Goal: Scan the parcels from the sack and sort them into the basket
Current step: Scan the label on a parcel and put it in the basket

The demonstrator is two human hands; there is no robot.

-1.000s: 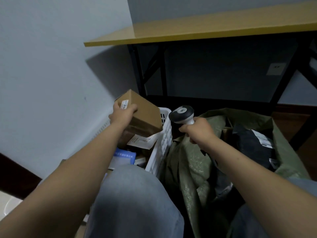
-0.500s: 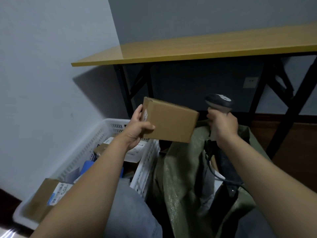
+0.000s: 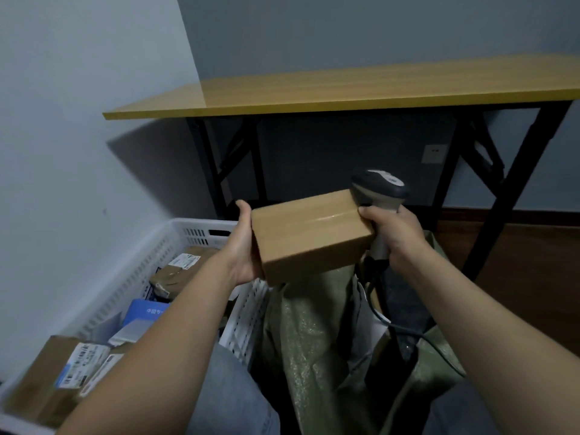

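Above the sack [image 3: 314,340], the box [image 3: 310,233] has swung closer to the scanner [image 3: 379,189].

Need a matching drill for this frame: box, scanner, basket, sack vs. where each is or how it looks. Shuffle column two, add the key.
Column 1
1. box
2. scanner
3. basket
4. sack

Column 2
A. white, on the left, holds parcels
B. held up by the left hand
C. green, just right of the basket
D. gripped by the right hand

Pairs: 1-B, 2-D, 3-A, 4-C
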